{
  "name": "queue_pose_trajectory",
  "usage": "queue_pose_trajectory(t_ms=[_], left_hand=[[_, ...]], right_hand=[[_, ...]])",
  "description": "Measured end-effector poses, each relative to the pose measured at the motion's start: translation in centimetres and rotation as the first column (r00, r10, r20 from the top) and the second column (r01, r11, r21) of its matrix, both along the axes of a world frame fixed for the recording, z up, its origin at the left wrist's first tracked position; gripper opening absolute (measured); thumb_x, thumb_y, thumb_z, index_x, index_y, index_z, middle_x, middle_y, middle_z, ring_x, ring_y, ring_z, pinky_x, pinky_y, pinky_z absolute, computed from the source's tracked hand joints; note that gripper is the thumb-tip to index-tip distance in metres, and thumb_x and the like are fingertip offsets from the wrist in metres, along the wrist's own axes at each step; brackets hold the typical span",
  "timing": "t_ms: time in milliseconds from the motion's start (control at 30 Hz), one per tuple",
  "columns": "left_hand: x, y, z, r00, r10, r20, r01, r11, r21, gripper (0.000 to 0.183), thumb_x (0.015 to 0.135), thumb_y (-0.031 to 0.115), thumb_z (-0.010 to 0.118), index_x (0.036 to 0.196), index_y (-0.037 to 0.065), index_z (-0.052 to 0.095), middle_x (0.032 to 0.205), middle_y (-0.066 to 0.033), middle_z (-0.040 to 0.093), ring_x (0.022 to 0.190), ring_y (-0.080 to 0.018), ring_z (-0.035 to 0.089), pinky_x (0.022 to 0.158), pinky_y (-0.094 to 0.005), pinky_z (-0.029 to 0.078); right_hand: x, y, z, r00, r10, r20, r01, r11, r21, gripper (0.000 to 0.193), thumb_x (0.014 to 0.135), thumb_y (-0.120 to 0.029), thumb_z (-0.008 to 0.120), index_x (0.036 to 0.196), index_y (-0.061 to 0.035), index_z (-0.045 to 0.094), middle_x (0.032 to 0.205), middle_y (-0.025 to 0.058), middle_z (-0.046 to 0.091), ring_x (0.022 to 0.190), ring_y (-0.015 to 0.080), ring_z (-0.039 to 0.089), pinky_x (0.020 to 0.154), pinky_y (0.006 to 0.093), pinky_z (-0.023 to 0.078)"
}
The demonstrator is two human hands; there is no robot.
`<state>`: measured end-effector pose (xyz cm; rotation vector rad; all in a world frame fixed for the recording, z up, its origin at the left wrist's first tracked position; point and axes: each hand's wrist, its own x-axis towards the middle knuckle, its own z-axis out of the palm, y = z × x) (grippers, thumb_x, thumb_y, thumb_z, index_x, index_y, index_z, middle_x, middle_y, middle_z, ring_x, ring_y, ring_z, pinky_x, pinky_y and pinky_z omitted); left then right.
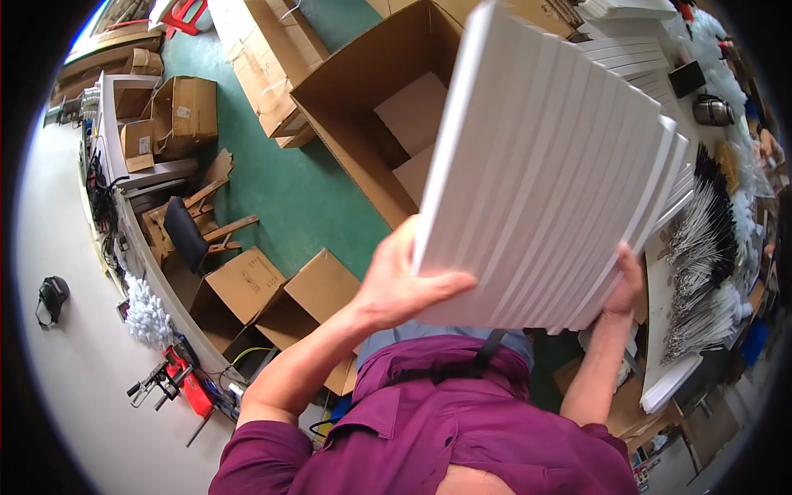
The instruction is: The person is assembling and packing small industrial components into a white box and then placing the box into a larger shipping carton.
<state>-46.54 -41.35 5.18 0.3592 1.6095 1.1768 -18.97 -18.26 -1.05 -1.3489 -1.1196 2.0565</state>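
Between my two hands I hold a thick stack of flat white boxes [536, 173], pressed together side by side and raised in front of my body. My left hand [404, 280] grips the stack's left end, its thumb lying across the near face. My right hand [625, 285] clasps the lower right end, with part of its fingers hidden behind the boxes. Just beyond the stack stands a large open cardboard box [355, 107] with brown cardboard pieces lying in it. The stack covers the right part of that box.
On the right, a worktable [657, 322] carries bundles of black and white cables [701, 247], more white boxes [631, 54] and a metal flask [713, 110]. A wooden chair [188, 231] and open cartons [247, 285] stand at left. Red tools [190, 388] lie on the left bench.
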Motion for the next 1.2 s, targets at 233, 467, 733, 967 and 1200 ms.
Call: queue_pose_trajectory(t_ms=[233,467,733,967,1200], left_hand=[[-2.5,-6.3,0.2,0.939,0.316,0.138,-0.278,0.93,-0.24,0.06,0.08,0.023,0.082,0.127,-0.004,0.055,0.11,-0.012,0.067,0.096,-0.0181,0.066,0.087,-0.034,0.055],[-6.5,-5.1,-4.0,0.896,0.365,0.253,-0.237,0.875,-0.422,0.06,0.083,0.027,0.076,0.125,-0.01,0.055,0.107,-0.0182,0.069,0.09,-0.0244,0.07,0.08,-0.0359,0.057],[-15.9,0.2,-12.5,0.939,0.179,0.295,0.032,0.805,-0.593,0.065,0.084,0.032,0.073,0.131,-0.007,0.051,0.11,-0.0219,0.068,0.093,-0.0308,0.07,0.08,-0.0454,0.058],[-23.0,6.0,-22.0,0.92,0.036,0.39,0.226,0.765,-0.603,0.052,0.087,0.027,0.072,0.124,-0.006,0.056,0.108,-0.018,0.069,0.093,-0.027,0.072,0.083,-0.0429,0.06],[-28.3,9.3,-29.9,0.904,-0.092,0.419,0.351,0.719,-0.6,0.054,0.086,0.028,0.074,0.126,-0.004,0.057,0.112,-0.0183,0.069,0.095,-0.0275,0.072,0.084,-0.0417,0.059]], right_hand=[[-10.9,-3.5,-4.7,0.96,0.236,-0.153,-0.274,0.906,-0.324,0.046,0.09,-0.025,0.071,0.122,0.0068,0.062,0.106,0.0103,0.069,0.093,0.0166,0.067,0.085,0.0304,0.053],[-14.7,-4.1,-13.3,0.931,0.276,-0.24,-0.365,0.749,-0.553,0.049,0.091,-0.026,0.07,0.124,0.0088,0.061,0.11,0.0183,0.07,0.09,0.0238,0.072,0.083,0.0345,0.059],[-18.5,-4.9,-21.9,0.945,0.098,-0.311,-0.29,0.689,-0.664,0.054,0.093,-0.032,0.065,0.13,0.0066,0.056,0.115,0.0189,0.068,0.104,0.0261,0.069,0.091,0.0388,0.058],[-20.8,-5.2,-30.8,0.979,-0.019,-0.204,-0.121,0.752,-0.648,0.047,0.092,-0.035,0.066,0.122,0.001,0.063,0.109,0.0149,0.07,0.096,0.0229,0.07,0.087,0.0374,0.057],[-24.6,-5.3,-36.5,0.995,-0.041,-0.091,-0.03,0.751,-0.659,0.057,0.086,-0.045,0.069,0.124,-0.0027,0.062,0.111,0.0135,0.069,0.1,0.026,0.066,0.091,0.0414,0.053]])
